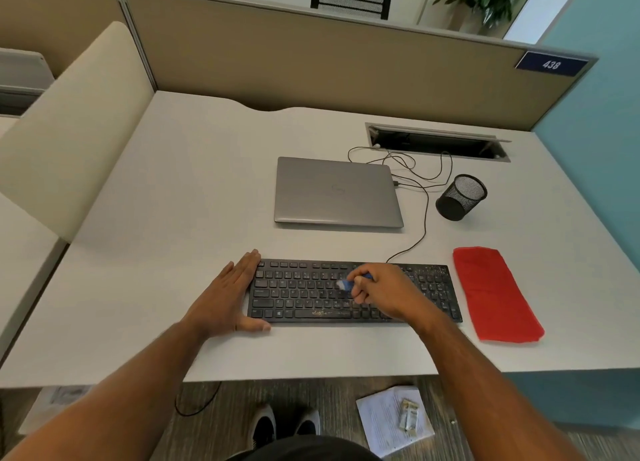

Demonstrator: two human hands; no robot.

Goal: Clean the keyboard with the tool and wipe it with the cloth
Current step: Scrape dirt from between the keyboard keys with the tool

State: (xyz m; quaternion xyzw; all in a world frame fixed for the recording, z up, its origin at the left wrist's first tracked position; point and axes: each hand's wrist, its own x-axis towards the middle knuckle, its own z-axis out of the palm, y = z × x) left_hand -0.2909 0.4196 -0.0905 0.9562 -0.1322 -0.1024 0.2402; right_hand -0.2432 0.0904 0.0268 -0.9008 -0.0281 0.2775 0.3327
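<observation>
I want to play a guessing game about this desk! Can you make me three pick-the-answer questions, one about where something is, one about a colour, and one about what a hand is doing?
1. Where does the cloth lie?
A. to the right of the keyboard
B. on the laptop
C. in the mesh cup

2. What colour is the cloth?
A. green
B. red
C. yellow

3. What is the right hand doing?
A. resting flat on the desk
B. lifting the laptop
C. holding a blue tool over the keys

Answers: 1 A, it lies flat past the keyboard's right end. 2 B, it is bright red. 3 C, its fingers pinch the tool; the left hand steadies the keyboard's left end.
</observation>
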